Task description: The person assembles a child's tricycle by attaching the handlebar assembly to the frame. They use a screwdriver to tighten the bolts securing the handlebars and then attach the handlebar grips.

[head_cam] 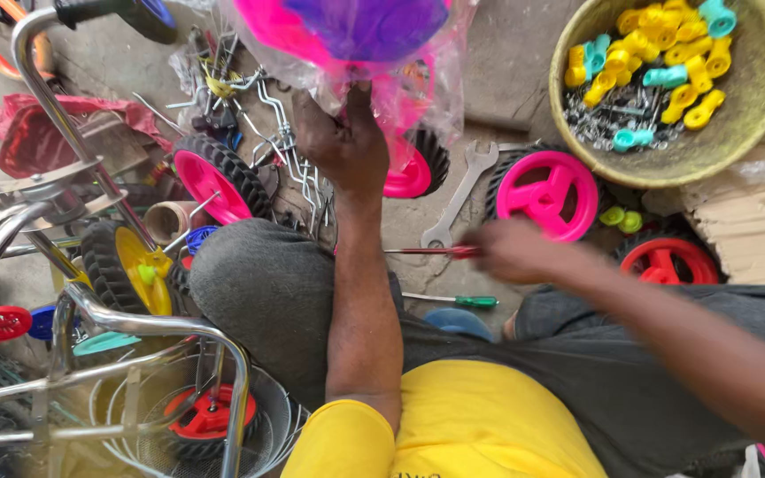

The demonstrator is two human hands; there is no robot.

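Concrete floor (506, 62): left hand (343, 146) pinches bagged pink-purple plastic part (356, 31), light, slippery wrap; right hand (511, 250) blurred, closed on red screwdriver (427, 252).

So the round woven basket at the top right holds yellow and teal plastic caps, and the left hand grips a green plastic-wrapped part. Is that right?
Not quite. In the head view the left hand grips a pink and purple plastic-wrapped part, not green. The round woven basket does hold the yellow and teal plastic caps.

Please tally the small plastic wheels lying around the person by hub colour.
Pink hub: 3
Red hub: 2
Yellow hub: 1
Total: 6
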